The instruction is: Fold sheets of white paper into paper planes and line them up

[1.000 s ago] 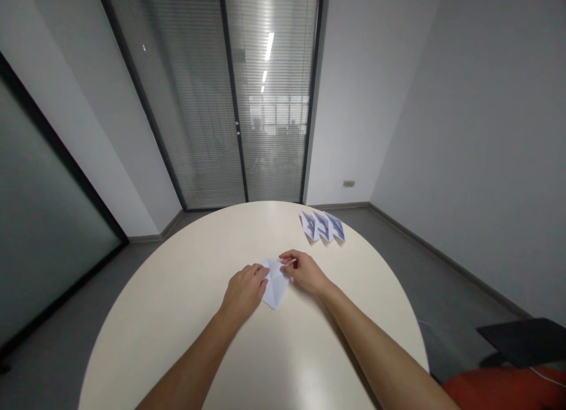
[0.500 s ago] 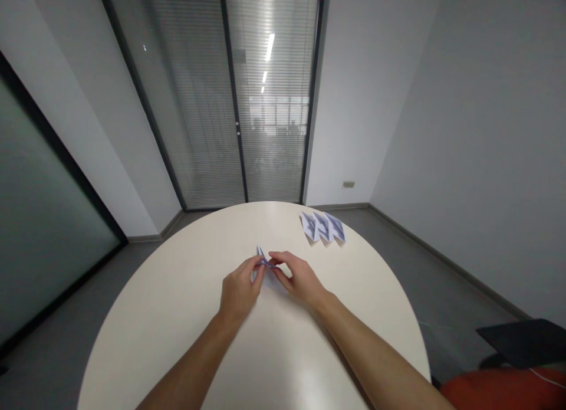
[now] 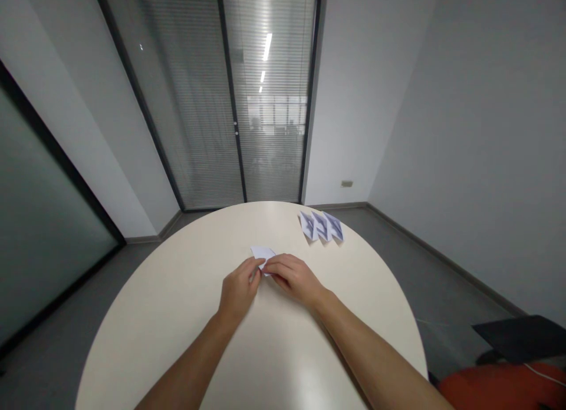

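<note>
A small piece of folded white paper point(image 3: 262, 252) lies near the middle of the round table, its far edge showing beyond my fingers. My left hand point(image 3: 240, 283) pinches its near left side between thumb and fingers. From the right, my right hand point(image 3: 294, 275) lies over the paper with fingers bent, gripping its near right part. Both sets of fingertips almost meet, and they hide the paper's near portion. Farther off to the right stand three folded paper pieces point(image 3: 321, 227) in an overlapping row, white with bluish shaded faces.
The round cream table point(image 3: 177, 315) fills the foreground. Past its far edge are a glass partition with blinds point(image 3: 269, 150) and a white wall with a socket point(image 3: 347, 184). At lower right, a red seat point(image 3: 499, 386) and a dark flat panel point(image 3: 522, 338) sit beside the table.
The paper stood up with raised folds between my fingers; now it lies flatter with a broad white face showing. My right hand has moved left over it, closer to my left hand.
</note>
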Available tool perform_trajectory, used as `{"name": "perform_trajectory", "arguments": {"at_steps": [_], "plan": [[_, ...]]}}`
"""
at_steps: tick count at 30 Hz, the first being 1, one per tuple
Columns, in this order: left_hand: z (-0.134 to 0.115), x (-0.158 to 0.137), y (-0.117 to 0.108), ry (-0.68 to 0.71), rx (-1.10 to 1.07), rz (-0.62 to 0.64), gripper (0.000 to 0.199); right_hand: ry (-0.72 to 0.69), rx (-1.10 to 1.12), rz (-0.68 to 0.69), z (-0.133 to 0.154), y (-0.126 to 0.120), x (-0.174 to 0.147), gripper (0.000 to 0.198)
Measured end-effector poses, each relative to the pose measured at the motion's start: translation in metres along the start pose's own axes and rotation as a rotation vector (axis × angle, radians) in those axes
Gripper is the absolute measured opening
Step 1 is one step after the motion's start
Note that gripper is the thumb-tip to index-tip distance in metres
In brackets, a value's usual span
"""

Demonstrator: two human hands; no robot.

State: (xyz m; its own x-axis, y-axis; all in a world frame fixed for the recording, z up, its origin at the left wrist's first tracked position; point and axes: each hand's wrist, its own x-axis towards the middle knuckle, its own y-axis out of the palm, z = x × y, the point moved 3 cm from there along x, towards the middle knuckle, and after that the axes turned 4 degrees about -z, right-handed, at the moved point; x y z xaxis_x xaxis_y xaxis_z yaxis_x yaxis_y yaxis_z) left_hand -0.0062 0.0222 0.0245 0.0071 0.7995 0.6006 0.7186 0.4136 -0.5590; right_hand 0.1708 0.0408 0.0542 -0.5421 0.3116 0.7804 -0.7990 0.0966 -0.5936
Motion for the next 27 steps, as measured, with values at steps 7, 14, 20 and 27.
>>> {"name": "perform_trajectory", "arguments": {"at_steps": [7, 14, 20, 27], "plan": [[0.025, 0.005, 0.008, -0.019, -0.126, 0.224, 0.024, 0.169, 0.013, 0.273, -0.01, 0.004, -0.007, 0.046], [0.034, -0.001, 0.009, 0.028, 0.081, 0.284, 0.031, 0.324, -0.032, 0.434, -0.029, 0.002, -0.026, 0.048], [0.011, -0.002, 0.002, 0.211, 0.112, 0.324, 0.034, 0.349, -0.146, 0.471, -0.027, 0.001, -0.023, 0.048], [0.014, 0.0, 0.002, 0.084, 0.213, 0.313, 0.018, 0.448, -0.143, 0.464, -0.032, -0.004, -0.025, 0.054]]}}
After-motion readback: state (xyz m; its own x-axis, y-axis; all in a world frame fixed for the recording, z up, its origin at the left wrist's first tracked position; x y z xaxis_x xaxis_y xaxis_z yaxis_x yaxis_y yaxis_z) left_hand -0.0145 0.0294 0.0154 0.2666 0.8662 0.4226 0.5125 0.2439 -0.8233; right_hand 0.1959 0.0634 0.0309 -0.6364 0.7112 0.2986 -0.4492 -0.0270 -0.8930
